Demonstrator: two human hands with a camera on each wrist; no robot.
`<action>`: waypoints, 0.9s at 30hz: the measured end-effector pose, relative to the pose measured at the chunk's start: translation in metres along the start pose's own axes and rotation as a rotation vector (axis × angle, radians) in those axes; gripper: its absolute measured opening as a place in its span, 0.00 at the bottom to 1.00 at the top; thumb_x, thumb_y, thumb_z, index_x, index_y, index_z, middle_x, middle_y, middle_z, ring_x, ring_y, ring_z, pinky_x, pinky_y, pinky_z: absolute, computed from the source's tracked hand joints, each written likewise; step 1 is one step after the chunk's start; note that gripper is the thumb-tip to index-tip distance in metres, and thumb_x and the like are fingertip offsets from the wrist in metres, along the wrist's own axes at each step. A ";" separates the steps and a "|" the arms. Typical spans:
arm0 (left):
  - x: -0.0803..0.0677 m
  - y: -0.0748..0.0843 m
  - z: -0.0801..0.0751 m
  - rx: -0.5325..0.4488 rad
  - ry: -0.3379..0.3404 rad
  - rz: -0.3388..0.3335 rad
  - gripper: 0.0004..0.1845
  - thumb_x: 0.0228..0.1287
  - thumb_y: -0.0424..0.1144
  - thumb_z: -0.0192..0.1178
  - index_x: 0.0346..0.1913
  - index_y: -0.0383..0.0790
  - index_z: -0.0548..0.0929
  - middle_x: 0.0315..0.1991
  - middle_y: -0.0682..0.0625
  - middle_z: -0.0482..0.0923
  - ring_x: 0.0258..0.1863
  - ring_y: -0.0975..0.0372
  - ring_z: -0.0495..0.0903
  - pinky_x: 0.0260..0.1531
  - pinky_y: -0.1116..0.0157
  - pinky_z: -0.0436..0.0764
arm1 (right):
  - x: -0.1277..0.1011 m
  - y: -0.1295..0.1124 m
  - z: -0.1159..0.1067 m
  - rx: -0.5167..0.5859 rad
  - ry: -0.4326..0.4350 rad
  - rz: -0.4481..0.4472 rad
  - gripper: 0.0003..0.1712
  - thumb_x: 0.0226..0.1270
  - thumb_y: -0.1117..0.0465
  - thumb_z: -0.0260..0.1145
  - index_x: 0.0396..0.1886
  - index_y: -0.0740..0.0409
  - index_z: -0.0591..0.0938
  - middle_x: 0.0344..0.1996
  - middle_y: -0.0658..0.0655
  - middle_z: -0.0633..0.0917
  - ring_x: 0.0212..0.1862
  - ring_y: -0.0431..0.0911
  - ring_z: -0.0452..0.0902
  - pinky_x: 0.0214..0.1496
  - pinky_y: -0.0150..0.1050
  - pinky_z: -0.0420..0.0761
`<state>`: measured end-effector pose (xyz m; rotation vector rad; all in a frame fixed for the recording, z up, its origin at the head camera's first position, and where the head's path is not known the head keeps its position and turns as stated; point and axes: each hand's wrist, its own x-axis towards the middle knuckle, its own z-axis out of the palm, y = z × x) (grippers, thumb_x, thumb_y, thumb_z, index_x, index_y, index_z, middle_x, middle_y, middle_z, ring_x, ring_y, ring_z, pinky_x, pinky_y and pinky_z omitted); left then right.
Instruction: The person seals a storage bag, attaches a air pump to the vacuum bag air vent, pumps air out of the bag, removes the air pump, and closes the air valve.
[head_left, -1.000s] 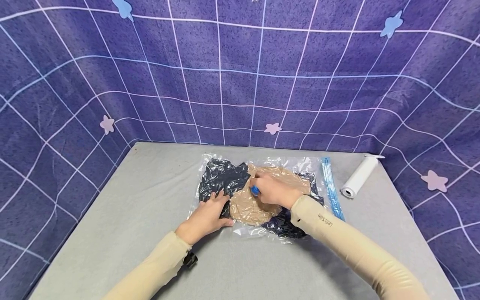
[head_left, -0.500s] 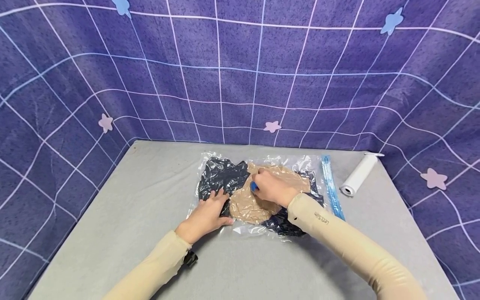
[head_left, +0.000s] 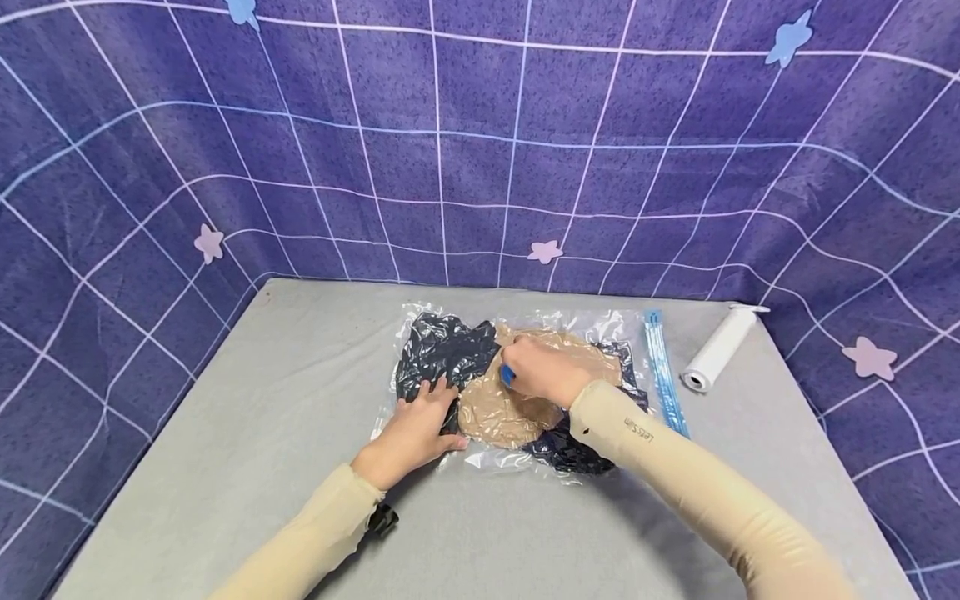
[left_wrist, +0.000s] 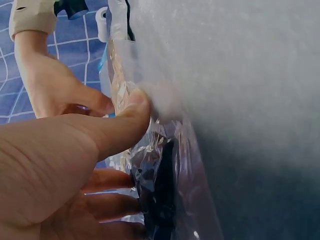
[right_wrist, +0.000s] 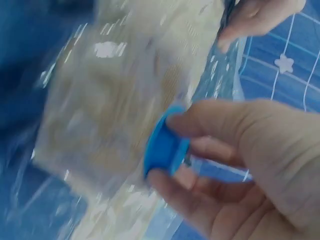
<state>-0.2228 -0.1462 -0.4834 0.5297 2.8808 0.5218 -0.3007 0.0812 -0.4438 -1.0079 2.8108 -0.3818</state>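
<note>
A clear vacuum bag (head_left: 517, 383) lies flat on the grey table (head_left: 262, 433), packed with dark navy and tan clothing. My right hand (head_left: 543, 371) pinches the round blue valve cap (head_left: 507, 375) on the bag's top; in the right wrist view the blue valve cap (right_wrist: 165, 147) sits between thumb and fingers. My left hand (head_left: 416, 429) rests flat on the bag's near left part, its fingers straight over the dark cloth. In the left wrist view the left hand's thumb (left_wrist: 120, 125) presses the crinkled plastic of the bag (left_wrist: 160, 175).
A white hand pump (head_left: 718, 350) lies at the table's far right. The bag's blue zip strip (head_left: 663, 375) runs along its right edge. Purple grid cloth (head_left: 480, 142) with stars surrounds the table. A small black clip (head_left: 382, 521) shows under my left sleeve.
Almost nothing moves: my right hand keeps its pinch on the blue cap with its forearm shifted slightly. My left hand stays pressed on the bag.
</note>
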 end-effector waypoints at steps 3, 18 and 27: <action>-0.004 0.000 0.002 -0.001 0.014 -0.009 0.47 0.57 0.55 0.75 0.74 0.35 0.69 0.77 0.30 0.59 0.75 0.32 0.59 0.64 0.24 0.62 | 0.002 -0.011 0.003 -0.025 0.024 0.057 0.04 0.60 0.74 0.70 0.30 0.63 0.85 0.27 0.62 0.84 0.28 0.48 0.77 0.32 0.41 0.85; 0.011 0.000 -0.024 0.005 0.005 0.043 0.38 0.62 0.44 0.73 0.71 0.32 0.72 0.74 0.29 0.64 0.71 0.32 0.67 0.69 0.36 0.69 | 0.000 -0.013 0.003 -0.042 0.154 0.219 0.03 0.61 0.71 0.70 0.35 0.62 0.86 0.37 0.65 0.84 0.40 0.58 0.83 0.45 0.51 0.87; 0.017 -0.023 -0.064 -0.219 -0.052 -0.038 0.39 0.68 0.48 0.68 0.76 0.37 0.66 0.72 0.34 0.71 0.58 0.40 0.81 0.65 0.43 0.76 | -0.052 0.013 -0.007 0.246 0.132 0.256 0.26 0.71 0.59 0.69 0.64 0.67 0.78 0.53 0.67 0.82 0.49 0.56 0.81 0.54 0.52 0.85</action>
